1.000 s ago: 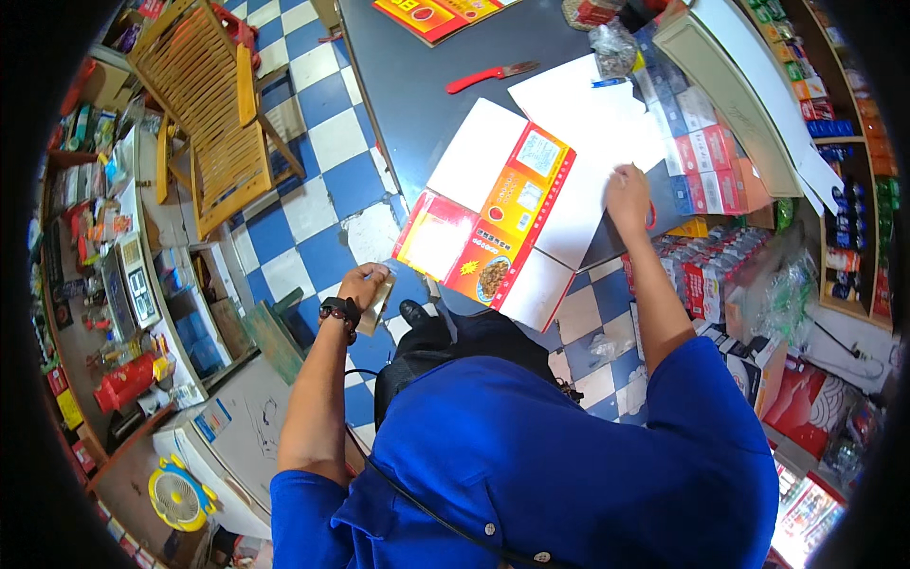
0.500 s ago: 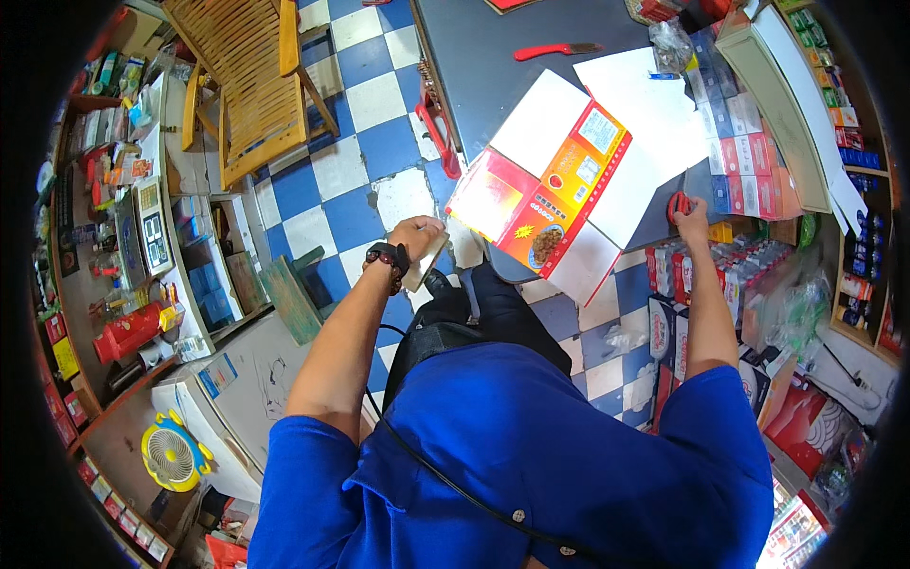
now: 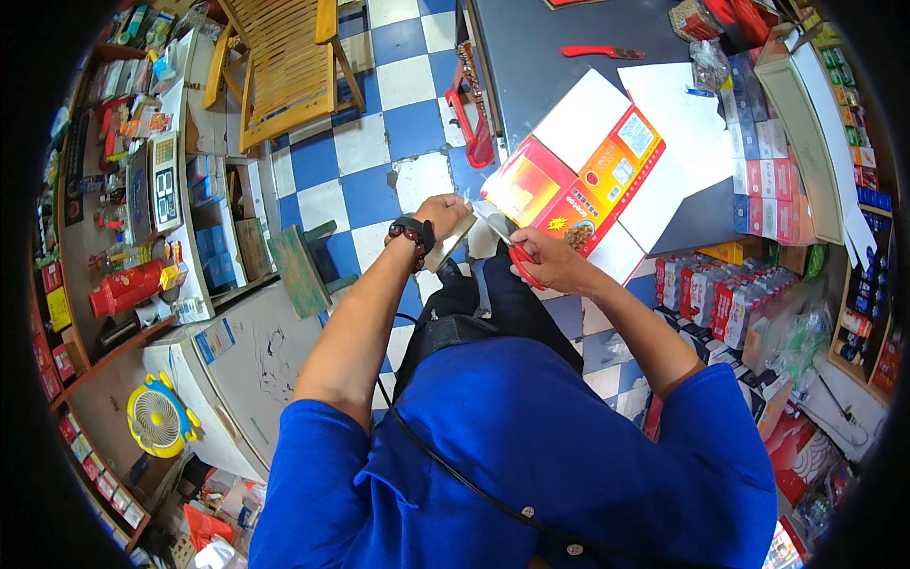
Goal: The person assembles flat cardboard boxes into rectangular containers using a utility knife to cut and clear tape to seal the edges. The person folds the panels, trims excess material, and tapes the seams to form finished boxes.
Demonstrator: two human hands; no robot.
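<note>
- You stand in a crowded shop on a blue-and-white checkered tile floor (image 3: 412,133), with a slatted yellow wooden chair (image 3: 284,71) ahead on your left.
- In front of you, toward the right, the smooth dark grey counter (image 3: 526,43) carries an opened-out red, yellow and white cardboard carton (image 3: 578,194), its near edge jutting past the counter's edge.
- Your left hand (image 3: 445,214), with dark beads and a black band at the wrist, grips a flat tan object, seemingly a tape roll (image 3: 449,245), just beside the carton's near left corner.
- Your right hand (image 3: 557,263) is closed around the red-handled metal scissors (image 3: 518,253), blades pointing toward your left hand; whether they touch anything you cannot tell from here.
- Beyond the carton lies a red-handled knife (image 3: 600,51); a clear crumpled plastic bag (image 3: 708,64) sits near the carton's far side.
</note>
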